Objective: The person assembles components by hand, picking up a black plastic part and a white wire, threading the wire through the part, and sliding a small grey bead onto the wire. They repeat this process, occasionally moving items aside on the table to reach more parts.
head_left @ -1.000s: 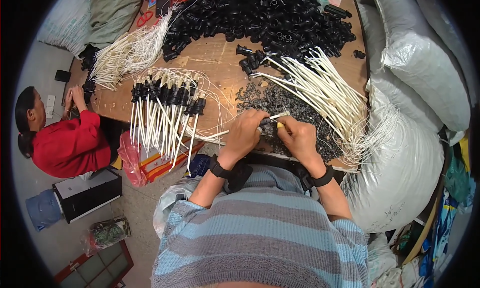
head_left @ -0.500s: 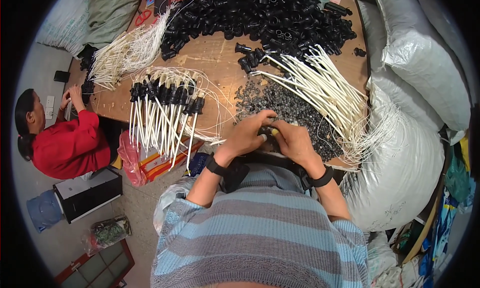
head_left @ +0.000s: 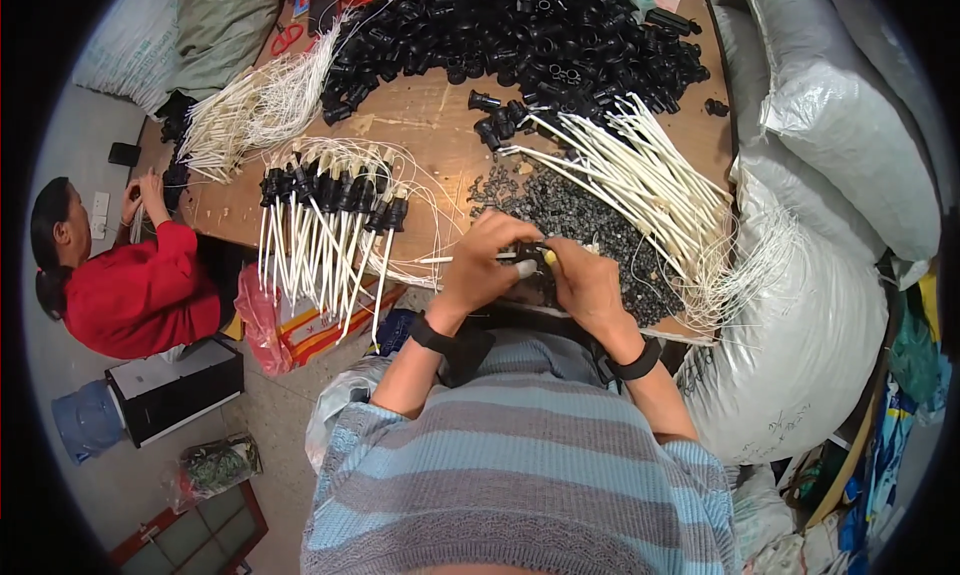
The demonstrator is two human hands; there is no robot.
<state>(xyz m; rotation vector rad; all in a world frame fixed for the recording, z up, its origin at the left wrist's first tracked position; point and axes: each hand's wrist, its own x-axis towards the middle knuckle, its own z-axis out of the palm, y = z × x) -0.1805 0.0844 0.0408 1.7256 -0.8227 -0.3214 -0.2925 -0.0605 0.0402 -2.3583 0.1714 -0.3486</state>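
Head view: far left, a person (head_left: 130, 285) in red is by the left end of the table (head_left: 420, 125). Next come pale wires (head_left: 290, 90), then black caps (head_left: 345, 190) on white sticks that poke past the near edge. To their right, a strip of brown wood runs back to a big black heap (head_left: 520, 35). The left hand (head_left: 480, 265) is at the near edge, its fingers bent round a black piece (head_left: 528, 249); a thin white stick (head_left: 431, 260) pokes out to its left. The right hand (head_left: 592, 280) is just beside it, thumb and finger pinched narrow on the piece's right end. Tiny dark bits (head_left: 570, 200) lie behind both hands. Then come long white tubes (head_left: 640, 185), the table's right edge, and a fat sack (head_left: 800, 345).
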